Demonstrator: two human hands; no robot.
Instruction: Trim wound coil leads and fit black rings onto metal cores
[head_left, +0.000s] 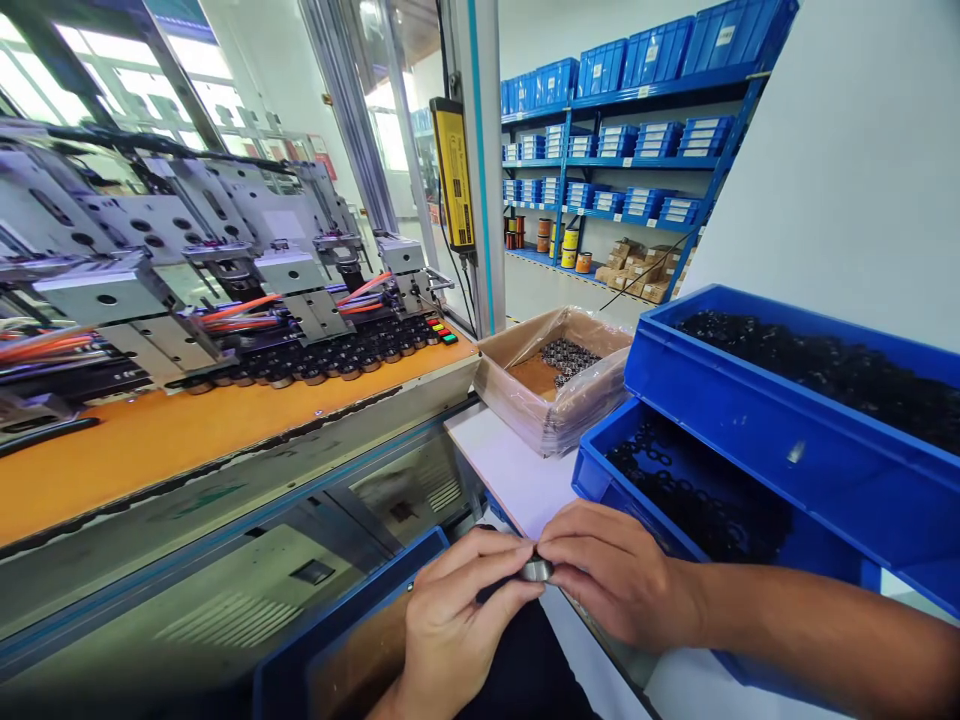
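Between my two hands is a small round metal part [536,571], with a shiny steel side facing me and a darker upper edge. My left hand [466,605] pinches it from the left with thumb and fingers. From the right, my right hand [616,572] grips the same piece, its fingertips meeting those of the left. Fingers cover much of the part, so its full shape is hidden. Close beyond the right hand, a lower blue bin [592,462] holds many small black ring-shaped pieces [701,510].
An upper blue bin [757,400] of black pieces overlaps the lower one. A plastic-lined box [517,405] with small metal parts stands on a white table [499,455]. Left, a machine's orange bench [247,425] carries rows of black round parts [337,355]. Blue shelving [637,165] stands behind.
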